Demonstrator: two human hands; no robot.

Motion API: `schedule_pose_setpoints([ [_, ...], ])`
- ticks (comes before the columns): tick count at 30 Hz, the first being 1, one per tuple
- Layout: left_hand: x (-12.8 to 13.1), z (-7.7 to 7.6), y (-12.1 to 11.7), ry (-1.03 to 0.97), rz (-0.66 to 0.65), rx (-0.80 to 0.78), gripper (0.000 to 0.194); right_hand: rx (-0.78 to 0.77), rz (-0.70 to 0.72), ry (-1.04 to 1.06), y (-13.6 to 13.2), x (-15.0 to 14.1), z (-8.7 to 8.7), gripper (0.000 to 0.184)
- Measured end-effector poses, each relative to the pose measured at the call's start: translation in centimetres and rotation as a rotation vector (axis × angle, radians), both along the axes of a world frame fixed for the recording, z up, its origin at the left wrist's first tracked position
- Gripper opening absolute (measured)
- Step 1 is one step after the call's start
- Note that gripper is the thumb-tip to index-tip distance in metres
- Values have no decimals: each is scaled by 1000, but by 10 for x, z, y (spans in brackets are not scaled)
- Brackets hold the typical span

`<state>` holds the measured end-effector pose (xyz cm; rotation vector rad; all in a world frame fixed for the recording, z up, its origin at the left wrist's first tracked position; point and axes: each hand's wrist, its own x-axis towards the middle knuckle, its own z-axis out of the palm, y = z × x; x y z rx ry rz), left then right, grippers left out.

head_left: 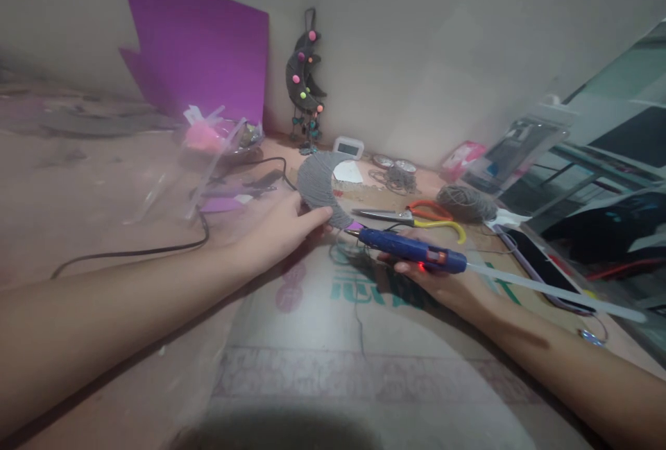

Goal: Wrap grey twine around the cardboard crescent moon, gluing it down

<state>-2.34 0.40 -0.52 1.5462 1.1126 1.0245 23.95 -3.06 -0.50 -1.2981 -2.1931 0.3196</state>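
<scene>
My left hand (284, 228) pinches the lower edge of a grey yarn-wrapped crescent (320, 183) and holds it tilted above the table. In my right hand (437, 283) lies a blue glue gun (413, 250), gripped around its body, with a red light lit and a white glue stick (556, 292) sticking out behind. The gun's nozzle points left and sits right at the crescent's lower tip, by a bit of purple. Grey yarn trails down from there onto a printed sheet (364, 325).
Orange-and-yellow scissors (416, 215) and a ball of grey yarn (465, 202) lie just beyond my right hand. A phone (541, 263) is at the right. A purple board (208, 55) and a finished dark moon ornament (306, 82) lean on the wall. A black cable (156, 249) crosses the left.
</scene>
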Motion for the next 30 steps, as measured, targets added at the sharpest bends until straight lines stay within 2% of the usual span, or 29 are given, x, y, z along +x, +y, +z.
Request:
schedule_pose_setpoints([
  [3, 0, 0, 0, 4, -2, 0, 20, 10, 58, 11, 1, 0, 0, 27],
  [9, 0, 0, 1, 26, -5, 12, 19, 109, 33, 18, 3, -1, -2, 26],
  [30, -1, -5, 1, 11, 9, 10, 25, 82, -36, -8, 1, -6, 4, 24],
])
